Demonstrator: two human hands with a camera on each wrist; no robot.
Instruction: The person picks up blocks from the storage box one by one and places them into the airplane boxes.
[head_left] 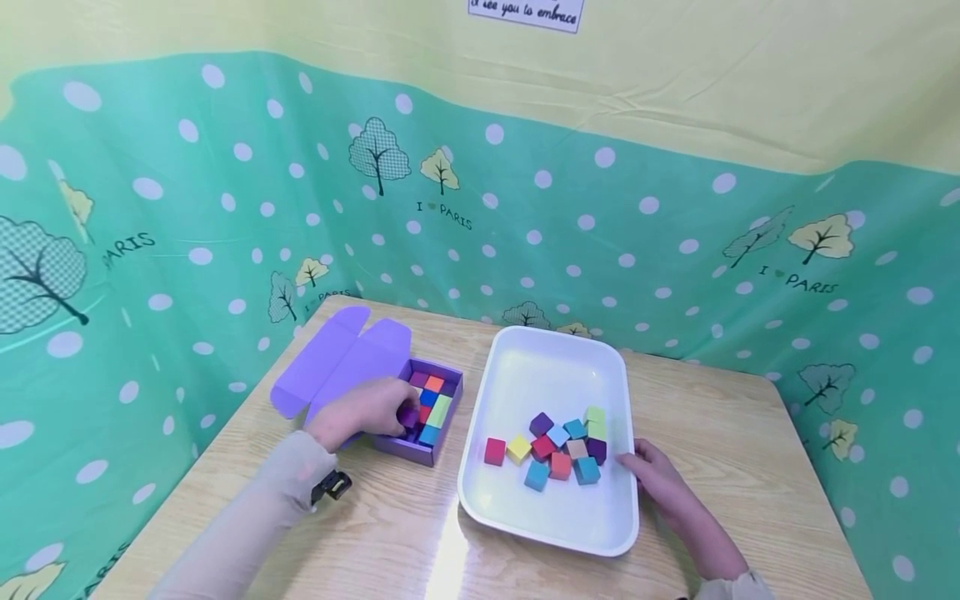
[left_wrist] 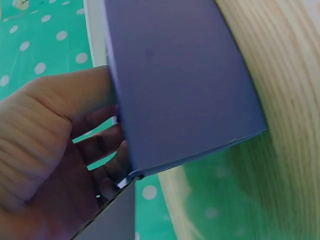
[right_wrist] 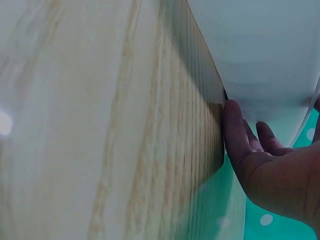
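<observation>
Here, left hand [head_left: 371, 407] seemingly grips a cube [head_left: 407, 416] inside the box [head_left: 405, 451], right hand [head_left: 660, 477] a cube-strewn tray [head_left: 510, 508].

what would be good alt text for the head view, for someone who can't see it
A person's left hand reaches into an open purple box of coloured blocks, seeming to pinch a purple cube. The right hand touches a white tray holding loose coloured cubes on a wooden table.
</observation>
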